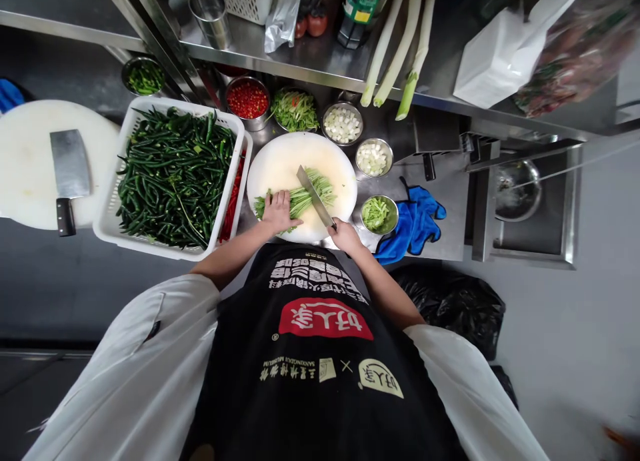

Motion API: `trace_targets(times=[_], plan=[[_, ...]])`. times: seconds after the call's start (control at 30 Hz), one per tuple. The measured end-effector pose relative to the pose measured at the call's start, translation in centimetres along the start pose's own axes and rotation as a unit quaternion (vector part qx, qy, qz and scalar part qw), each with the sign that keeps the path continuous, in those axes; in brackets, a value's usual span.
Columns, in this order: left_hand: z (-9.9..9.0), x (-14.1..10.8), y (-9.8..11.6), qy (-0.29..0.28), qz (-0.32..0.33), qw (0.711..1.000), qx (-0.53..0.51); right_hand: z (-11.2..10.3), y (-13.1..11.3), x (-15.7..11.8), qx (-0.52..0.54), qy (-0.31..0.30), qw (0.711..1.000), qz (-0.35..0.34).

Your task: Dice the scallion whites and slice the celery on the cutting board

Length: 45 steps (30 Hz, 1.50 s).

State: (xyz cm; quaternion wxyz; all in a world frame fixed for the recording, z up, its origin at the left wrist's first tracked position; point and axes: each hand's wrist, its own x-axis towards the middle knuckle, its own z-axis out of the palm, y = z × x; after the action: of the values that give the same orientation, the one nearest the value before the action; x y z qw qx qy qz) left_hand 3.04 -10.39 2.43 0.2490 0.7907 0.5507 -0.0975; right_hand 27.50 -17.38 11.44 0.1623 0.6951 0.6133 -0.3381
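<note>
A round white cutting board (267, 161) lies in front of me with a bunch of thin green leafy stalks (301, 199) across it. My left hand (279, 213) presses down on the leafy end of the bunch, its fingers curved over the stalks. Closed around the dark handle of a kitchen knife (316, 197), my right hand (344, 235) is at the board's near right edge. The blade slants across the bunch, and cut green pieces (323, 184) lie on its right side. Whether the blade touches the board cannot be made out.
To the left stand a white basket of green chilies (177, 174) and a second board (30, 154) with a cleaver (70, 164). Bowls of chopped red chilies (247, 99), white pieces (343, 124) and greens (379, 214) ring my board. A blue cloth (415, 221) lies right; a steel shelf (320, 64) overhangs behind.
</note>
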Motion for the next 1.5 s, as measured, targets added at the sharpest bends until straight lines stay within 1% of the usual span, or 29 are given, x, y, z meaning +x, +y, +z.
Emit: trace_targets(times=[0.1, 0.17, 0.3, 0.43, 0.5, 0.57, 0.73, 0.8, 0.87, 1.0, 1.07, 1.13, 1.2, 1.3, 1.4, 1.5], plan=[[1.0, -0.5, 0.6, 0.02, -0.015, 1.0, 0.007, -0.9, -0.4, -1.0, 0.003, 0.022, 1.0, -0.003], [1.4, -0.5, 0.9, 0.032, -0.02, 0.999, 0.001, -1.3, -1.0, -1.6, 0.011, 0.027, 1.0, -0.012], [1.6, -0.3, 0.8, 0.037, -0.016, 0.999, -0.014, -1.5, -2.2, -2.2, 0.009, 0.005, 1.0, -0.017], [1.8, -0.3, 0.6, 0.037, -0.009, 0.999, -0.025, -1.1, -2.2, -2.1, -0.009, -0.016, 1.0, -0.003], [2.0, -0.2, 0.5, 0.033, -0.005, 0.999, -0.027, -0.8, -2.2, -1.5, -0.01, -0.027, 1.0, 0.002], [2.1, -0.2, 0.5, 0.029, 0.0, 0.999, -0.024, -0.4, -2.8, -0.3, -0.002, -0.033, 0.999, 0.006], [1.9, -0.4, 0.5, 0.034, 0.01, 0.999, -0.021, 0.4, -5.6, 3.8, 0.017, -0.019, 1.0, 0.006], [1.8, -0.5, 0.6, 0.037, 0.006, 0.999, -0.025, 0.8, -5.8, 4.1, 0.017, -0.018, 1.0, 0.005], [1.7, -0.5, 0.7, 0.04, -0.002, 0.999, -0.031, 1.3, -4.9, 3.2, 0.017, -0.027, 0.999, 0.009], [1.2, -0.4, 0.7, 0.038, -0.008, 0.998, -0.038, 2.3, -1.7, 0.0, 0.016, -0.045, 0.999, 0.025], [0.9, -0.4, 0.4, 0.034, -0.009, 0.999, -0.035, 2.3, -0.5, -1.2, 0.018, -0.047, 0.998, 0.026], [0.5, -0.8, 0.0, 0.03, -0.015, 0.999, -0.034, 1.9, -0.2, -1.9, 0.016, -0.04, 0.999, 0.023], [0.4, -1.3, -0.5, 0.028, -0.023, 0.999, -0.038, 1.3, -0.7, -2.3, 0.009, -0.021, 1.0, 0.02], [0.8, -2.2, -0.9, 0.033, -0.026, 0.998, -0.046, 0.4, -2.4, -2.6, 0.011, -0.005, 1.0, 0.008], [1.7, -2.6, -1.0, 0.048, -0.027, 0.997, -0.057, -0.1, -4.2, -2.9, 0.018, -0.024, 1.0, 0.0], [2.5, -2.5, -1.0, 0.063, -0.026, 0.996, -0.066, -0.1, -4.7, -3.2, 0.006, -0.038, 0.999, 0.005]])
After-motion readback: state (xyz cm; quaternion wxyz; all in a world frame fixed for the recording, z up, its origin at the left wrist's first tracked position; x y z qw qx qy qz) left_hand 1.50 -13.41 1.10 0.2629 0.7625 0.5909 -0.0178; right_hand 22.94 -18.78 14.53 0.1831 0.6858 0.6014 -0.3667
